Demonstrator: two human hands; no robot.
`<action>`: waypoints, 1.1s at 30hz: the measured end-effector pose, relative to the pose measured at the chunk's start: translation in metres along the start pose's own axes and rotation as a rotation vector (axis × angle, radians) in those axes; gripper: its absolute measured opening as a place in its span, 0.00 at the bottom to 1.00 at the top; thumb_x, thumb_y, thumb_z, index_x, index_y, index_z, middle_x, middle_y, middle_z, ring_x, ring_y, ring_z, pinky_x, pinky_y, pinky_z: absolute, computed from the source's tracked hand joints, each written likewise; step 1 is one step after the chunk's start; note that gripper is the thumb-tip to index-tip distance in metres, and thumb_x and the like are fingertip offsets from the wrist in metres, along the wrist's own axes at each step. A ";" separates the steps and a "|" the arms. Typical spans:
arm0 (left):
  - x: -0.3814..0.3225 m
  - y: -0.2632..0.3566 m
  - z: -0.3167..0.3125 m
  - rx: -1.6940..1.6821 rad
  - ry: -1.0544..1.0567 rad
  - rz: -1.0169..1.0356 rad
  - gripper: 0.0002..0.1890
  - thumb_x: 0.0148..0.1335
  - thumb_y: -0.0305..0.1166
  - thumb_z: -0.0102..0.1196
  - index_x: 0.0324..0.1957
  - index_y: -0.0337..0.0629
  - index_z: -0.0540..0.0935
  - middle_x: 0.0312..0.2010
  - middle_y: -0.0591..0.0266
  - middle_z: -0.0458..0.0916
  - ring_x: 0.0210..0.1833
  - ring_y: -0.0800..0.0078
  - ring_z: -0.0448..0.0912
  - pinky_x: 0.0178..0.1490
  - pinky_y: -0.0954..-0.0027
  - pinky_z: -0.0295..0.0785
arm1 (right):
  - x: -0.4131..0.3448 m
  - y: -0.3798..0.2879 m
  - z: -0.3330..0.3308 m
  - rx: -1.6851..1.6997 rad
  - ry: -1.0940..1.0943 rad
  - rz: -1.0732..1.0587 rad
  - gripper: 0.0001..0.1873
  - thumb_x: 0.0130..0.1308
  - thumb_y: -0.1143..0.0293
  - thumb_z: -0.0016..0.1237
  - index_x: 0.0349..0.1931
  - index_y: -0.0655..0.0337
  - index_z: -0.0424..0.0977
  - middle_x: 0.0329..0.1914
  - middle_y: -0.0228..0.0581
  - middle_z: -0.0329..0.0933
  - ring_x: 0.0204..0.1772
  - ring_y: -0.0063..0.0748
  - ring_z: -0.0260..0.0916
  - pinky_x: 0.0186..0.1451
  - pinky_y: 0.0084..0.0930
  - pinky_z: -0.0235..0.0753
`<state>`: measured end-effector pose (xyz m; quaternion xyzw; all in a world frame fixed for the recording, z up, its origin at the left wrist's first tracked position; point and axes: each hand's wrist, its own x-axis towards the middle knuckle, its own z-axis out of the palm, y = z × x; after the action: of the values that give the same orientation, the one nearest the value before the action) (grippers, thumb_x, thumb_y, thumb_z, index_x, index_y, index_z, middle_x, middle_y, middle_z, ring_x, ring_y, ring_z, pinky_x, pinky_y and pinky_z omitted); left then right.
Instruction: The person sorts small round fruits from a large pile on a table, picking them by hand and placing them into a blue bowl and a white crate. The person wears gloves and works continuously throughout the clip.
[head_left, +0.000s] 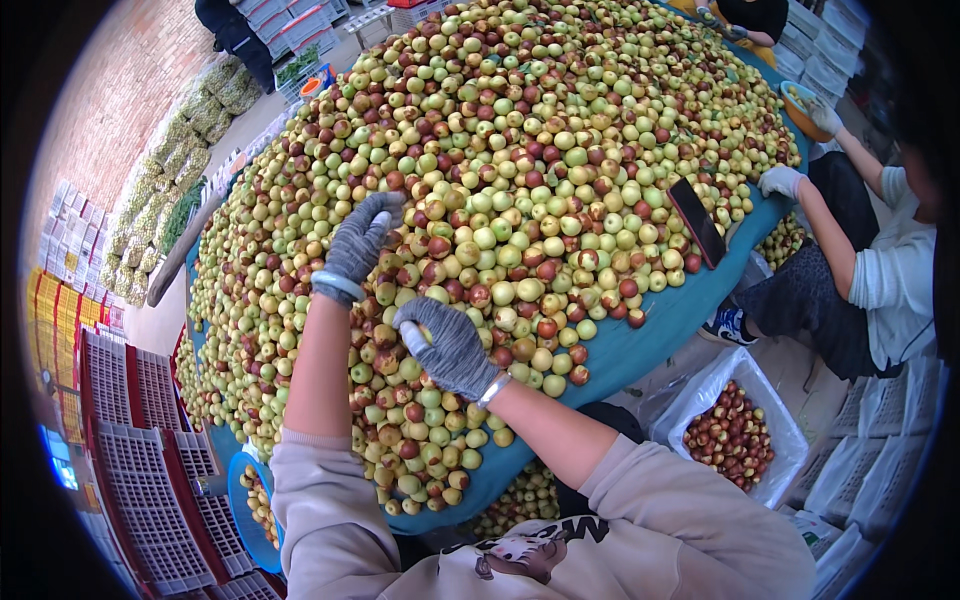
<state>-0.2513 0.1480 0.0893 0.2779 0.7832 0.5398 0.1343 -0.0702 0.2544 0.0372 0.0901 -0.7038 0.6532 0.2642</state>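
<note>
A large heap of green and red-brown jujubes (480, 202) spreads over a blue-green cloth (637, 352) before me. My left hand (360, 244), in a grey knit glove, is over the middle of the heap with its fingers bent; whether a fruit is held under them is hidden. Closer to me, my right hand (448, 349), gloved alike, is curled with the thumb against the fingers. A bit of yellow-green jujube (425, 334) shows in its grasp. Jujubes lie all around both hands.
A smartphone (696, 223) lies on the heap's right side. A lined crate (795, 450) holds redder jujubes, and a blue basket (238, 510) stands at left. Plastic crates (142, 465) are stacked at far left. A co-worker's gloved hand (781, 182) touches the right edge; another person (750, 22) sits beyond.
</note>
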 end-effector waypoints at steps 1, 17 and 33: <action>0.014 -0.025 -0.001 -0.053 -0.051 0.114 0.21 0.71 0.37 0.50 0.63 0.43 0.74 0.60 0.60 0.76 0.63 0.68 0.73 0.65 0.67 0.68 | -0.004 -0.003 0.005 0.074 -0.065 0.022 0.06 0.69 0.69 0.47 0.41 0.59 0.75 0.38 0.42 0.80 0.42 0.43 0.80 0.47 0.37 0.79; 0.026 -0.057 0.075 0.327 -0.100 0.157 0.32 0.69 0.31 0.47 0.75 0.51 0.59 0.76 0.47 0.52 0.79 0.56 0.49 0.79 0.63 0.46 | 0.038 0.055 -0.072 0.414 0.682 0.368 0.13 0.72 0.71 0.37 0.53 0.59 0.71 0.49 0.32 0.70 0.43 0.21 0.65 0.45 0.20 0.71; 0.012 -0.018 0.058 0.219 -0.008 0.115 0.18 0.68 0.25 0.46 0.55 0.51 0.82 0.53 0.56 0.83 0.56 0.62 0.81 0.61 0.65 0.74 | 0.036 0.068 -0.078 0.368 0.744 0.350 0.14 0.73 0.73 0.34 0.54 0.60 0.70 0.51 0.34 0.70 0.48 0.23 0.67 0.50 0.21 0.70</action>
<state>-0.2368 0.1955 0.0519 0.3375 0.8197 0.4566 0.0750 -0.1128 0.3464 -0.0044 -0.2258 -0.4379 0.7902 0.3644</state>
